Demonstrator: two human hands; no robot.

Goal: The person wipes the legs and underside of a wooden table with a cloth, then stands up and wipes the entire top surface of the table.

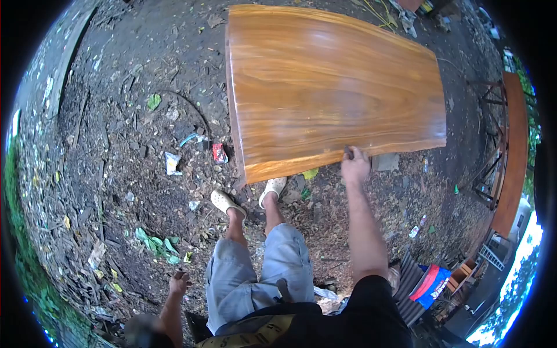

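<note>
Right hand (355,167): fingers together on small dark piece (347,150).
Wooden slab (336,87): just ahead of grip, near edge beside fingertips.
Left hand (180,282): well left of grip; closure unclear.
Edge step: likely contact work; next move needs light, even pressure.

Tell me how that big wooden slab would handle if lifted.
The slab would probably stay stiff, since its broad top shows no sag. It looks heavy, spreading far wider than the shoes beside it. Its glossy finish might feel slippery.

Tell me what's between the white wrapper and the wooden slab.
In the head view, a red packet lies between the white wrapper and the wooden slab.
</note>
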